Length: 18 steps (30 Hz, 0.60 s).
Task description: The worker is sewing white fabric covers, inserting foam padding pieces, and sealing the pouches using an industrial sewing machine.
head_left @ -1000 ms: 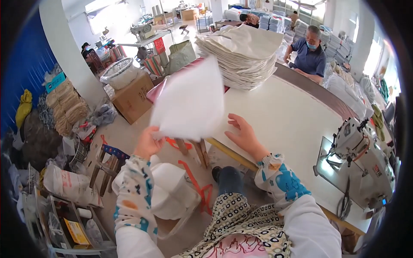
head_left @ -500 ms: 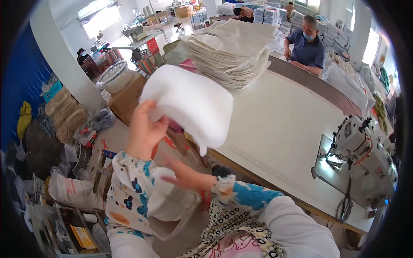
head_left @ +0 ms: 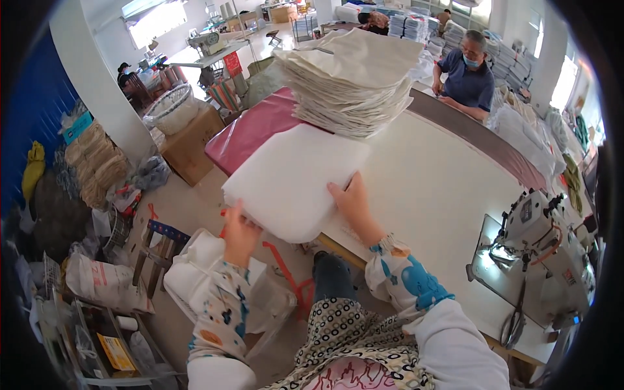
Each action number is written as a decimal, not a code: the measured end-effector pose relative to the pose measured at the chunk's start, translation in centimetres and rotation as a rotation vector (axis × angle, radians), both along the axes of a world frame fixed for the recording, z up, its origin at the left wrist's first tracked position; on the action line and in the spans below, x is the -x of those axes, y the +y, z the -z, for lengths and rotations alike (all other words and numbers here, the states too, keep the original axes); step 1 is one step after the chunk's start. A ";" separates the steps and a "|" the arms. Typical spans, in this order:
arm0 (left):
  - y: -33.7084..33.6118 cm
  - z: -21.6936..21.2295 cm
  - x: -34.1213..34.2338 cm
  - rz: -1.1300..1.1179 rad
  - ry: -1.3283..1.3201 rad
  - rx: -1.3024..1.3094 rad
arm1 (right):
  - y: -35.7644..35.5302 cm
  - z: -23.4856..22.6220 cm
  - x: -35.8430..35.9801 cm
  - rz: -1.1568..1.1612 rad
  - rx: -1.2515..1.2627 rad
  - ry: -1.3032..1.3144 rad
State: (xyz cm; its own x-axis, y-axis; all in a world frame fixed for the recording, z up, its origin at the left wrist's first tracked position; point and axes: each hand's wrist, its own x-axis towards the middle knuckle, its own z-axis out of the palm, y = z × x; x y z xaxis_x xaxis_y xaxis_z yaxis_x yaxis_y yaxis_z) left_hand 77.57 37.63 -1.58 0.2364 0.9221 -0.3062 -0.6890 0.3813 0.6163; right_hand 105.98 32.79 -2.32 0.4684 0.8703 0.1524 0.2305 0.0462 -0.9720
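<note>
A white, soft-looking padding sheet (head_left: 296, 179) with rounded corners is stretched between my hands over the near left edge of the work table. My left hand (head_left: 242, 237) is closed on its near left edge, with some fingers hidden beneath. At the right edge, my right hand (head_left: 356, 207) pinches the sheet, thumb on top and the other fingers mostly out of sight. Just beyond the sheet rises a tall stack of cream fabric pieces (head_left: 354, 88). Maroon covering (head_left: 250, 133) shows to the sheet's left.
On the right of the white tabletop (head_left: 448, 214) stand a lit sewing machine (head_left: 546, 244) and black scissors (head_left: 515, 325). More white pieces (head_left: 201, 270) rest on a seat beside my left forearm. A cardboard box (head_left: 192, 146) is farther left. Across the table is a masked co-worker (head_left: 465, 75).
The sheet has come down and flattened from its raised, curled position. My right hand, empty before, has moved up and right to take its right edge; my left hand has lowered.
</note>
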 end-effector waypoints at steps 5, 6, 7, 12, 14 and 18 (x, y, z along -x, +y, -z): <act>-2.1 -0.2 -6.6 -0.324 0.243 -0.249 | 4.2 -1.5 0.0 0.087 -0.043 -0.174; -1.8 -0.1 -7.1 -0.420 0.309 -0.251 | 4.9 -1.3 0.0 0.172 -0.069 -0.269; -1.9 0.1 -7.3 -0.426 0.304 -0.246 | 5.6 -1.2 0.1 0.165 -0.068 -0.276; -2.5 0.6 -8.2 -0.486 0.331 -0.190 | 8.9 -1.1 -4.6 0.180 -0.408 0.294; -3.0 1.6 -7.7 -0.484 0.411 -0.137 | 9.6 -1.3 -5.2 0.185 -0.395 0.237; -3.9 3.9 -8.5 -0.373 0.637 -0.195 | 12.1 1.1 -9.7 0.224 -0.390 -0.056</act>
State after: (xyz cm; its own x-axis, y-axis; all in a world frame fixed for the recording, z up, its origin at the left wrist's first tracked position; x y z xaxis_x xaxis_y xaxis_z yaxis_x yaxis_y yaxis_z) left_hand 86.11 33.69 -5.45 -0.2687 0.9577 -0.1026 -0.2397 0.0367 0.9702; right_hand 115.71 44.90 -3.42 0.6204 0.6205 0.4796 0.3288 0.3494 -0.8774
